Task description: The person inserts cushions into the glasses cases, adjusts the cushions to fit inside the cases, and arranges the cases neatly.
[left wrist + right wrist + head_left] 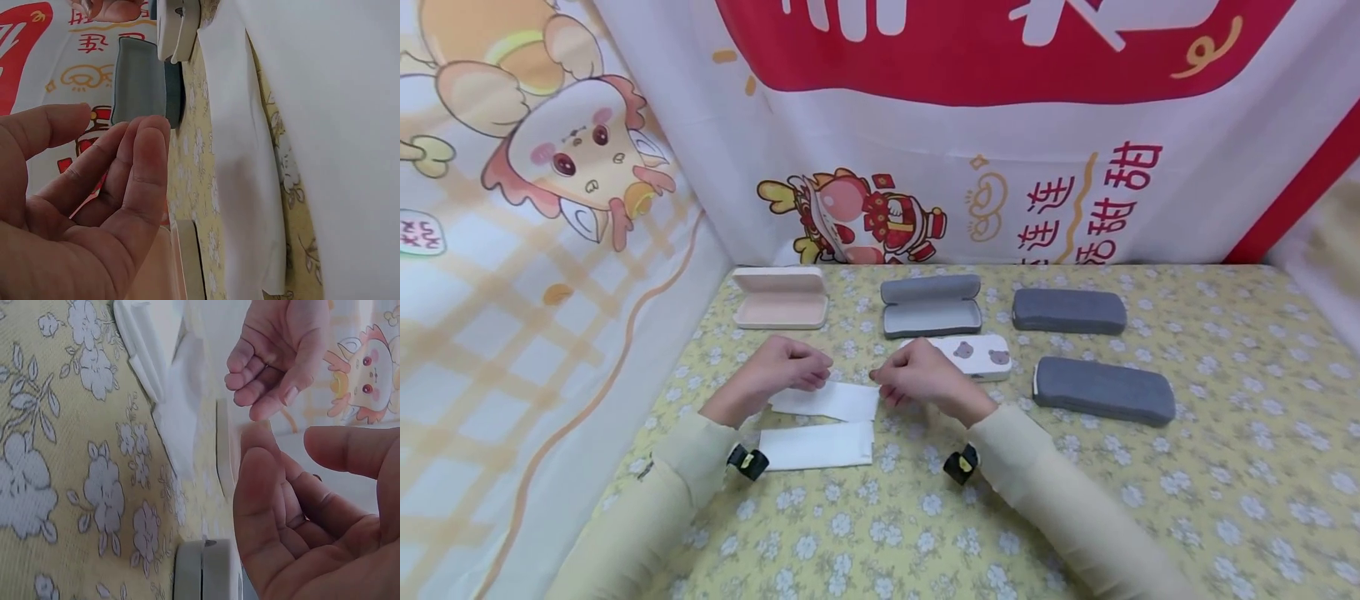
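Note:
Two folded white cloths lie one in front of the other on the table. My left hand (792, 364) hovers over the left part of the farther cloth (827, 401), fingers loosely bent and holding nothing. At that cloth's right end is my right hand (916, 372), its thumb and fingers apart in the right wrist view with nothing between them. The nearer cloth (816, 447) lies flat below both hands. Partly hidden behind my right hand is a closed white glasses case (977, 354) with bear prints.
At the back stand an open pink-lined glasses case (781, 311) and an open grey glasses case (932, 317). Two closed grey cases lie to the right, one farther back (1069, 312) and one nearer (1103, 390). Printed fabric (880, 133) hangs behind the flowered tablecloth (917, 533).

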`<action>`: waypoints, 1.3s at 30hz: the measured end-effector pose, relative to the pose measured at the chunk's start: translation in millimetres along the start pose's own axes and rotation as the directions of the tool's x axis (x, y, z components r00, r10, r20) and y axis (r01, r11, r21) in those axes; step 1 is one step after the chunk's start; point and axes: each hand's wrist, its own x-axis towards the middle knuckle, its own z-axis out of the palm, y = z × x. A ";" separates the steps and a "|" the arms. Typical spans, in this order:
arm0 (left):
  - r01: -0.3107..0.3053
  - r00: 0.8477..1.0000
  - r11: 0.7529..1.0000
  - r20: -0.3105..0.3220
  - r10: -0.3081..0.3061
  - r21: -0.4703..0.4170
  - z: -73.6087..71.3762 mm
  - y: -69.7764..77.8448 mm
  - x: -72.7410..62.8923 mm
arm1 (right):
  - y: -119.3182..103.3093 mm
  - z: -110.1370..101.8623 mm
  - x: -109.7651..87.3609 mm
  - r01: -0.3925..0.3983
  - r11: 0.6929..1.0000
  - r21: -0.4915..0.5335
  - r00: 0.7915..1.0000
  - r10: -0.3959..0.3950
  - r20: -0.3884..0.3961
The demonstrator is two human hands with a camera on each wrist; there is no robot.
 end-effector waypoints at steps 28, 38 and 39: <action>0.062 0.971 0.922 -0.237 0.033 0.382 -30.2 -47.2 -2.4 | 15.9 35.0 14.7 0.014 0.884 -0.468 0.992 -0.070 -0.103; 0.044 0.968 0.898 -0.241 0.070 0.437 -38.6 -57.1 -1.1 | 17.6 38.4 23.0 0.001 0.823 -0.569 0.992 -0.074 -0.106; 0.047 0.969 0.902 -0.238 0.063 0.429 -39.0 -57.4 -1.0 | 17.8 38.8 23.9 0.000 0.821 -0.571 0.992 -0.073 -0.105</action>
